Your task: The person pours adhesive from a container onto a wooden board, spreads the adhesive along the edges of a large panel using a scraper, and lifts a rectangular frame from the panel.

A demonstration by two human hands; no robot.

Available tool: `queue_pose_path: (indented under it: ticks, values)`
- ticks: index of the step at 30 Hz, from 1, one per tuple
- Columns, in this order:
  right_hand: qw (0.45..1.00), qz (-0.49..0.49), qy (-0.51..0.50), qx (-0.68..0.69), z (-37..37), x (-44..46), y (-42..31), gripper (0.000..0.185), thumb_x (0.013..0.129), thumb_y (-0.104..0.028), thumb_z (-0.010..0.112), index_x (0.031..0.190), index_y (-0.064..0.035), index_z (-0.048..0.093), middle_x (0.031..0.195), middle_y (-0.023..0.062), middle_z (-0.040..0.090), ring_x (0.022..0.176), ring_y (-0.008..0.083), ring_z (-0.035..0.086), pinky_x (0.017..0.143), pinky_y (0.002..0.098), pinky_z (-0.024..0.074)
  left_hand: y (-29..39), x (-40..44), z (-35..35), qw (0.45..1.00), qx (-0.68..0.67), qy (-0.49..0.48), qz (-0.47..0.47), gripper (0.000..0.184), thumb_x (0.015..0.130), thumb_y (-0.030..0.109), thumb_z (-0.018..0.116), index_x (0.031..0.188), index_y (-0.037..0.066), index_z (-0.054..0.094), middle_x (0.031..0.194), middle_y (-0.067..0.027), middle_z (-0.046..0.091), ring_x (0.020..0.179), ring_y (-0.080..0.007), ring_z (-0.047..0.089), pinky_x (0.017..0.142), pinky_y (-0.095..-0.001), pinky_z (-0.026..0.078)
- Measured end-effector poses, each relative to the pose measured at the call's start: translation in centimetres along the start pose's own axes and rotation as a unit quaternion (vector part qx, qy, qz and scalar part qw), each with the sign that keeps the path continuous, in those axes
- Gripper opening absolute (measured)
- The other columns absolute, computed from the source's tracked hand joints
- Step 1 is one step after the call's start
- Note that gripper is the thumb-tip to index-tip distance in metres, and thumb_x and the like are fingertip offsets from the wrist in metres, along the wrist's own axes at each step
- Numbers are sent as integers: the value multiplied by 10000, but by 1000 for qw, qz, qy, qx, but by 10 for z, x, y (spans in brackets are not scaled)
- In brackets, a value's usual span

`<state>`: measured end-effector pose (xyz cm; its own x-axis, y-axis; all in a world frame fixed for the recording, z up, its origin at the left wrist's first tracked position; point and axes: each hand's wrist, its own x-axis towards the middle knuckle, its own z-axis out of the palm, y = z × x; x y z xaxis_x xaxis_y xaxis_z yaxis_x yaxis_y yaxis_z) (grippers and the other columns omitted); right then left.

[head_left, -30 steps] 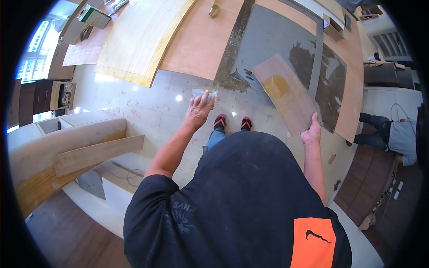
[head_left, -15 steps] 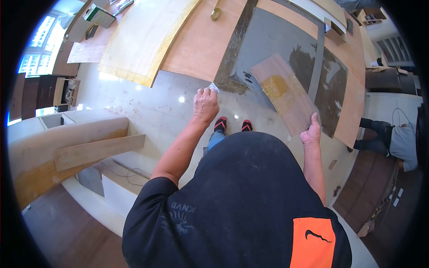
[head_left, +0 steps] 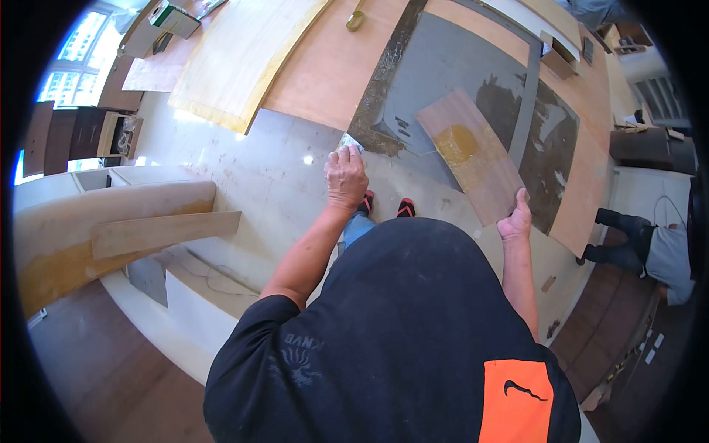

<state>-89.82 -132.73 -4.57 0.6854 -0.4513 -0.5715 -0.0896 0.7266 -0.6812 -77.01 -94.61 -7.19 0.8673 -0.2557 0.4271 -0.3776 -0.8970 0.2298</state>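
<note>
My right hand [head_left: 515, 219] is closed on the near end of a thin wooden board [head_left: 484, 181], thumb along its edge. A round yellow patch of glue [head_left: 456, 144] lies on the board's face. The board is tilted over a grey sheet [head_left: 436, 74] with brown smeared borders. My left hand [head_left: 347, 177] is closed in a pinch, and a small, pale, shiny flat piece [head_left: 352, 141] shows beyond its fingertips. What that piece is cannot be made out. It is close to the sheet's brown near corner [head_left: 369, 139].
A pale panel with yellow edges [head_left: 236, 66] and a tape measure [head_left: 355, 21] lie ahead. An open box [head_left: 557, 55] stands at the far right. Curved furniture with a loose plank [head_left: 166, 235] is at left. Another person [head_left: 653, 247] is at right.
My left hand has shifted slightly to the right with the pale piece. The view has turned a little. My right hand and the board are nearly unmoved.
</note>
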Motion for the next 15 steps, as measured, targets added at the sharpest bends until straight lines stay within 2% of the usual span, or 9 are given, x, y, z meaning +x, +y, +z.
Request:
queue_pose_path:
  ticks: [8, 11, 14, 15]
  values:
    - [1000, 15, -24, 6, -20, 14, -7, 555, 977, -373, 622, 1392, -25, 498, 1381, 136, 571, 1288, 323, 530, 1116, 505, 393, 36, -14, 18, 993, -19, -117, 16, 287, 774, 42, 559, 1051, -23, 598, 951, -158, 592, 857, -340, 563, 709, -441, 478]
    - [999, 24, -20, 2, -19, 14, -13, 554, 979, -379, 617, 1391, -27, 500, 1380, 133, 572, 1285, 320, 533, 1112, 505, 398, 70, -22, 19, 982, -45, -165, 79, 286, 778, 46, 557, 1055, -16, 587, 968, -148, 589, 867, -337, 560, 710, -440, 483]
    - [999, 34, -34, 0, -21, 16, -18, 549, 984, -380, 610, 1391, -28, 499, 1379, 130, 573, 1284, 319, 535, 1110, 504, 401, 89, -25, 20, 969, -126, -169, 126, 283, 785, 34, 553, 1060, -23, 583, 979, -151, 594, 878, -342, 565, 736, -443, 492]
    - [999, 34, -38, -1, -22, 18, -20, 548, 985, -379, 608, 1392, -28, 498, 1379, 129, 572, 1283, 319, 535, 1109, 503, 402, 89, -24, 18, 972, -138, -135, 131, 276, 778, 41, 557, 1048, -13, 584, 971, -150, 589, 873, -337, 563, 735, -440, 494]
